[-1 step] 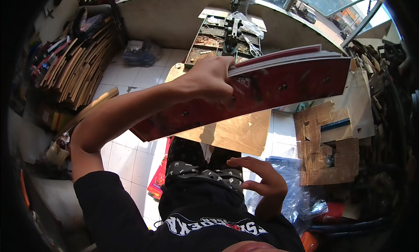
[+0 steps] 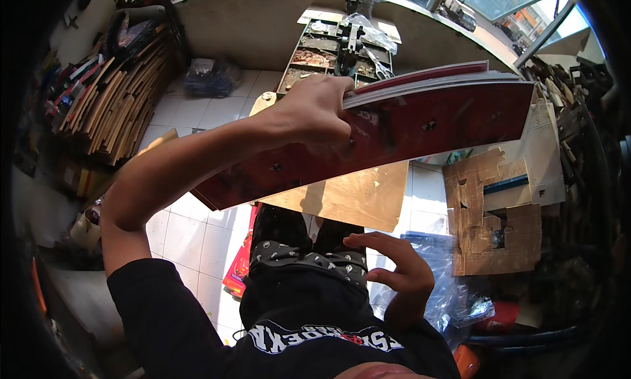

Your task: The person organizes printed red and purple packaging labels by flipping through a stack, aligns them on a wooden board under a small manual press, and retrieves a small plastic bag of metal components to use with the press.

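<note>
My left hand (image 2: 314, 110) grips the upper edge of a stack of dark red panels (image 2: 453, 119), fingers closed around it. Long and flat, the stack slants across in front of me, its right end higher than its left. White-edged sheets show along its top, and small dark holes or fittings dot the near face. Beneath it lies a light plywood tabletop (image 2: 358, 196), partly hidden. My right hand (image 2: 401, 267) hovers near my lap, nearer me than the tabletop, its fingers apart and holding nothing.
Past the tabletop stands a compartmented tray (image 2: 287, 79) with small parts, a dark metal press (image 2: 348, 47) and scissors (image 2: 380, 67). Stacked boards (image 2: 108, 100) fill the left side. To the right are cut cardboard (image 2: 463, 211) and clear plastic (image 2: 434, 280); a red package (image 2: 238, 267) is on the floor.
The red stack has tipped and shifted very slightly, its right end a little higher. My left elbow has moved slightly left. My right hand is nearly still.
</note>
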`<act>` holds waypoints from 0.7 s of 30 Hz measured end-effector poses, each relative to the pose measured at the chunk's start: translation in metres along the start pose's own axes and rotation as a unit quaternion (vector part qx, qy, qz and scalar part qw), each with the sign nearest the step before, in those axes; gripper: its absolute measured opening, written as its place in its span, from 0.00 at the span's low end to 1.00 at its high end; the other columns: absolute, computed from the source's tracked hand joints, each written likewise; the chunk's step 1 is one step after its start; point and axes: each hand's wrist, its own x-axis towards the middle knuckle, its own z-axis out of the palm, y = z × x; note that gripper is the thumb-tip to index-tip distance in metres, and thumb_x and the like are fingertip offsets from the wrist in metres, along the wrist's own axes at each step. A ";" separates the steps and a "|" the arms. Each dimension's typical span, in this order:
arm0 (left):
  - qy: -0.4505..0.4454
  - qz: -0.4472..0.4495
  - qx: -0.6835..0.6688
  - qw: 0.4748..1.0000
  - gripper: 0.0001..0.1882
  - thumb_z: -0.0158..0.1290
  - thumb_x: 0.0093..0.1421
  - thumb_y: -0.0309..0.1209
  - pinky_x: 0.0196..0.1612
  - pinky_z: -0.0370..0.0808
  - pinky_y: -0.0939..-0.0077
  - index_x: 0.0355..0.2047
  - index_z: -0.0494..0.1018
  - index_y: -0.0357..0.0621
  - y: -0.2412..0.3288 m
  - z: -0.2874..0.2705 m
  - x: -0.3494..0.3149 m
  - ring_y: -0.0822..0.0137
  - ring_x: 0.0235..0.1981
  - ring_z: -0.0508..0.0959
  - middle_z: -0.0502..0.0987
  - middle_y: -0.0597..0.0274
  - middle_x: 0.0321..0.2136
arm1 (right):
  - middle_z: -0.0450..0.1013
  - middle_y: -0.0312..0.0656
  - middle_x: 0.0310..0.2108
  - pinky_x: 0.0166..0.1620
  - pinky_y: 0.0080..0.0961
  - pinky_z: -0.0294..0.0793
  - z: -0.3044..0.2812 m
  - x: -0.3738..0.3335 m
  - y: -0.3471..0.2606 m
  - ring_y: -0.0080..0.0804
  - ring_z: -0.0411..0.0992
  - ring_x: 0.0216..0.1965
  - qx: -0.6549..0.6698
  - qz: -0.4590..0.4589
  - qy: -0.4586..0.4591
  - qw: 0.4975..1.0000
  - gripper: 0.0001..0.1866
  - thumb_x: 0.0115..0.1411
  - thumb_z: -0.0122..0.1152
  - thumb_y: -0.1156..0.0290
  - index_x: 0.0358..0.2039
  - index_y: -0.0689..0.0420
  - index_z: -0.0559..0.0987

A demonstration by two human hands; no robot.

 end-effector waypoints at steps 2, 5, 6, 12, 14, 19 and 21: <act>-0.003 0.019 0.003 1.000 0.33 0.68 0.27 0.33 0.40 0.74 0.68 0.38 0.74 0.35 0.008 -0.013 0.005 0.56 0.34 0.80 0.79 0.49 0.31 | 0.71 0.51 0.53 0.55 0.36 0.68 -0.003 0.002 0.008 0.44 0.70 0.55 0.039 -0.013 0.008 0.999 0.31 0.59 0.63 0.62 0.59 0.63 0.67; 0.002 0.056 0.034 0.998 0.32 0.67 0.28 0.32 0.37 0.75 0.68 0.37 0.73 0.33 0.010 -0.020 0.012 0.57 0.30 0.80 0.79 0.49 0.28 | 0.71 0.52 0.52 0.55 0.35 0.68 -0.001 0.011 0.016 0.44 0.70 0.55 0.072 -0.015 -0.002 0.997 0.31 0.58 0.63 0.63 0.59 0.63 0.68; 0.000 0.064 0.041 0.997 0.31 0.67 0.28 0.32 0.36 0.75 0.68 0.37 0.73 0.33 0.010 -0.019 0.015 0.56 0.29 0.80 0.79 0.49 0.28 | 0.71 0.52 0.52 0.55 0.35 0.68 -0.001 0.013 0.017 0.43 0.70 0.54 0.077 -0.013 -0.004 0.997 0.31 0.58 0.64 0.64 0.59 0.63 0.68; 0.023 0.166 0.057 0.984 0.27 0.66 0.32 0.31 0.34 0.75 0.64 0.34 0.70 0.35 -0.033 0.022 0.020 0.53 0.28 0.80 0.78 0.46 0.27 | 0.73 0.48 0.50 0.53 0.31 0.70 -0.014 0.005 0.034 0.40 0.72 0.52 -0.072 0.044 0.045 0.995 0.23 0.57 0.64 0.68 0.54 0.59 0.74; 0.041 0.182 0.119 0.975 0.25 0.66 0.36 0.33 0.34 0.74 0.60 0.33 0.68 0.36 -0.057 0.041 0.023 0.49 0.29 0.79 0.77 0.47 0.26 | 0.74 0.50 0.48 0.53 0.32 0.70 -0.020 -0.004 0.064 0.42 0.72 0.51 -0.066 0.125 0.129 0.982 0.19 0.58 0.64 0.69 0.49 0.60 0.76; 0.041 0.203 0.153 0.966 0.23 0.61 0.36 0.29 0.36 0.73 0.56 0.33 0.65 0.39 -0.065 0.074 0.022 0.49 0.32 0.74 0.72 0.51 0.27 | 0.73 0.49 0.49 0.55 0.31 0.66 -0.015 -0.051 0.195 0.38 0.71 0.50 -0.334 0.301 0.514 0.731 0.20 0.60 0.60 0.66 0.51 0.62 0.74; 0.028 0.197 0.162 0.967 0.23 0.61 0.35 0.27 0.36 0.73 0.57 0.33 0.65 0.39 -0.066 0.083 0.018 0.50 0.33 0.75 0.72 0.52 0.26 | 0.73 0.51 0.49 0.51 0.32 0.70 -0.013 -0.086 0.247 0.38 0.71 0.50 -0.055 0.353 0.535 0.765 0.22 0.63 0.57 0.63 0.52 0.65 0.72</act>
